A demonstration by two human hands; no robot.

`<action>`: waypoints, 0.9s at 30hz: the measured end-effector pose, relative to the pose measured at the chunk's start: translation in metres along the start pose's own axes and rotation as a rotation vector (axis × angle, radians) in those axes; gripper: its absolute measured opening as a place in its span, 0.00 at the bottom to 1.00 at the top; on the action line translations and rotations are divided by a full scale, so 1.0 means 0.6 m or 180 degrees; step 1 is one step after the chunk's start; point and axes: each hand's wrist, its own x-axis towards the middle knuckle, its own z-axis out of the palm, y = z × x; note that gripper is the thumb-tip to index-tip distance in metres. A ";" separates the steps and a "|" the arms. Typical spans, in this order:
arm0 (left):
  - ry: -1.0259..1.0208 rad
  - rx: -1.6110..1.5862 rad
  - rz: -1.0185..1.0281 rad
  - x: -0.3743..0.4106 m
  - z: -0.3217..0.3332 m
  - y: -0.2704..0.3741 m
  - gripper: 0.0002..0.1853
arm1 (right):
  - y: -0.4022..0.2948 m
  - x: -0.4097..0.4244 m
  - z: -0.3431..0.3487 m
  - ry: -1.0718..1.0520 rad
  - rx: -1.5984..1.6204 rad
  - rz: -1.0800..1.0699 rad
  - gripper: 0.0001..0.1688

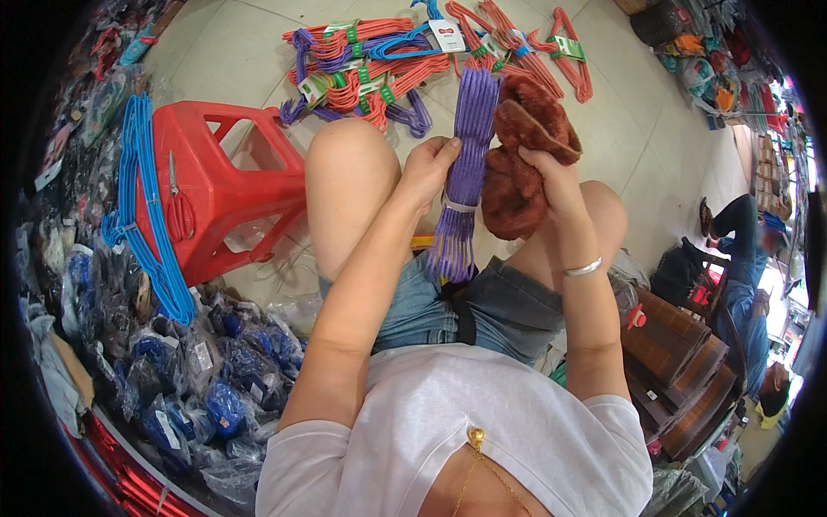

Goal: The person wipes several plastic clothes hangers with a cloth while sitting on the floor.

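My left hand (428, 169) grips a bundle of purple coated-wire hangers (475, 129), seen edge-on in front of my lap. A pale band (460, 205) goes around the bundle low down, below my thumb. In my right hand (552, 174) is a reddish-brown plush cloth (533, 123), bunched up and close beside the purple bundle. On the floor beyond my knees lie several banded bundles of orange hangers (413, 72) and purple hangers (413, 116) with green-and-white paper labels. Blue hangers (404, 42) with a white tag are among them.
A red plastic stool (213, 187) lies on its side at left, with red-handled scissors (177, 213) and blue hangers (143, 200) on it. Plastic-wrapped goods (213, 381) crowd the left. Brown slatted rolls (672, 388) stand right. Another person (743, 297) sits farther right.
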 end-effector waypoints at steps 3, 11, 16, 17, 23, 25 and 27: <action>0.0164 0.0264 0.0128 0.000 -0.006 -0.003 0.14 | 0.014 0.005 0.005 0.0056 0.0011 -0.0119 0.24; 0.0148 -0.0405 -0.0274 0.001 -0.008 0.020 0.12 | 0.043 0.013 0.054 -0.0619 -0.3612 -0.2090 0.23; -0.0280 -0.1135 -0.0368 0.008 -0.037 0.009 0.12 | 0.061 -0.017 0.043 -0.1275 -0.3750 -0.2021 0.18; -0.0287 -0.1073 -0.0425 0.016 -0.049 0.000 0.13 | 0.062 -0.031 0.038 -0.1353 -0.3797 -0.2009 0.18; -0.0062 -0.0812 -0.0407 0.024 -0.029 -0.008 0.14 | 0.070 -0.015 0.018 -0.1654 -0.4276 -0.2482 0.16; -0.0094 -0.1191 -0.0471 0.028 -0.027 0.013 0.14 | 0.065 0.002 0.024 -0.1282 -0.4104 -0.2610 0.16; -0.0041 -0.1243 -0.0526 0.031 -0.030 0.013 0.15 | 0.063 0.002 0.029 -0.1054 -0.3946 -0.2485 0.16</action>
